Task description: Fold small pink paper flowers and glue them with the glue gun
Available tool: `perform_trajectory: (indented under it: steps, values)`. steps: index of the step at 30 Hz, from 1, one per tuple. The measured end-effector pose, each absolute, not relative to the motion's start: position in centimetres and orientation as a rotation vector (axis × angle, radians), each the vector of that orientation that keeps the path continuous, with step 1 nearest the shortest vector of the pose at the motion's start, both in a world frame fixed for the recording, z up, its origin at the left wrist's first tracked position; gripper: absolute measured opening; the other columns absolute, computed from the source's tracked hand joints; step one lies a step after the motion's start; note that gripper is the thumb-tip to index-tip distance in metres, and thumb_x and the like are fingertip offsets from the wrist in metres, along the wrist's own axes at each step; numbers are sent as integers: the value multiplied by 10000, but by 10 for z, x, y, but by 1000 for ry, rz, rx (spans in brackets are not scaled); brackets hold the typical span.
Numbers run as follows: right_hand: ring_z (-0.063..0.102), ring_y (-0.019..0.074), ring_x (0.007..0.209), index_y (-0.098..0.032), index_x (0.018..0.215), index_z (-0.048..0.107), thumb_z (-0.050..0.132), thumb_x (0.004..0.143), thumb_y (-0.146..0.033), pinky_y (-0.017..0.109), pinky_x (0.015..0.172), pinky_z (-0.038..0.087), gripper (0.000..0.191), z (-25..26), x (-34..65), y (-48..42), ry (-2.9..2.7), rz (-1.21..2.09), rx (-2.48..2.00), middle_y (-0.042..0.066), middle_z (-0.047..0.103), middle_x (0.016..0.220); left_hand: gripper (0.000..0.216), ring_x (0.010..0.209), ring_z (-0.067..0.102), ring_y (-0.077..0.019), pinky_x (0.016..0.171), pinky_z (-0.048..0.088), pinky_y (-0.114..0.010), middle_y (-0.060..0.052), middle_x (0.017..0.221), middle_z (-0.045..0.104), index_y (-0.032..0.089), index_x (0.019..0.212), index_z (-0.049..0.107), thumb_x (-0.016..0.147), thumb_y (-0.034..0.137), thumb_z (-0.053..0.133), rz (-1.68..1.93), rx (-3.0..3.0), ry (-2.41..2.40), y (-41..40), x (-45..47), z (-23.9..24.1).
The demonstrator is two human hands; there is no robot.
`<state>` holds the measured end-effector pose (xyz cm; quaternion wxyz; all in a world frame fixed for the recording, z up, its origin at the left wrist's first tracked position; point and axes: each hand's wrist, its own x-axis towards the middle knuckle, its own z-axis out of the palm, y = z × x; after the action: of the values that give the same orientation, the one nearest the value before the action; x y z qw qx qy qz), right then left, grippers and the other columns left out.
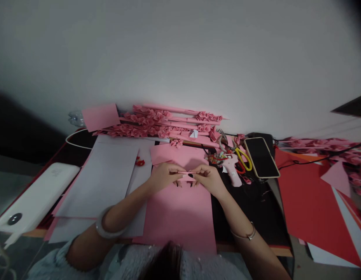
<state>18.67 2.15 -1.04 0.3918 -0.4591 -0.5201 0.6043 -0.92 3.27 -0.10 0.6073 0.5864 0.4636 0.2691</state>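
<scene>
Both hands meet over the middle of the table, pinching a small folded piece of pink paper [186, 177] between them. My left hand [165, 175] grips its left end with thumb and fingers, and my right hand [208, 178] grips the right end. Part of the piece is hidden by the fingers. Beneath the hands lies a large pink paper sheet [180, 217], with another pink sheet [165, 152] just beyond it. Right of my right hand rests a pink glue gun [233, 171], beside yellow-handled scissors [243, 158].
White paper sheets [98, 182] are stacked at left, near a white power bank [40, 190]. Pink paper flower stems [157, 120] line the wall. A phone [262, 157] lies at right, before red paper sheets [311, 198]. Pliers [223, 140] sit near the scissors.
</scene>
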Motion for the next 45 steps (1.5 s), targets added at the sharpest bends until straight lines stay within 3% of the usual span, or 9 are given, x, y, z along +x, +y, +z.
perform_trajectory:
  steps: [22,28,34,37,42,45]
  values:
    - [632,137,441,-152,759,607,712,734,-414,235,435,509,284,-11,185,21,-1424,1525,-1226,-8,639,556,109,526,669,-111,544,531,-191,24,563,666,148,723,674,757,104,580,590,1309,1077,32,-8,-5]
    - [475,79,396,-149,780,600,610,825,-328,189,404,360,185,-6,185,19,-1609,1473,-1231,-50,536,521,99,515,668,-115,548,530,-196,31,540,670,157,704,647,759,126,571,569,1324,1052,32,-9,-6]
    - [358,86,541,-163,672,535,567,842,-242,207,504,271,190,1,182,16,-1821,1369,-1187,-57,411,595,76,521,676,-117,529,512,-182,50,531,664,167,680,622,741,138,587,530,1358,970,31,-10,-10]
    - [325,93,553,-168,656,501,546,858,-261,219,514,245,227,2,181,15,-1860,1332,-1184,-55,386,596,56,516,674,-117,525,513,-184,54,528,662,172,694,617,745,161,598,520,1356,936,30,-11,-13]
    - [237,88,514,-206,568,314,584,840,-351,229,488,191,409,0,181,14,-1803,1269,-1240,-75,262,548,81,528,688,-128,536,530,-199,59,520,645,181,664,590,745,175,593,512,1315,914,31,-12,-13]
    - [255,91,509,-212,567,307,578,841,-415,228,485,208,436,-2,183,16,-1775,1274,-1244,-74,269,541,75,517,683,-126,545,534,-207,50,521,655,176,677,601,750,192,596,511,1291,917,31,-13,-10]
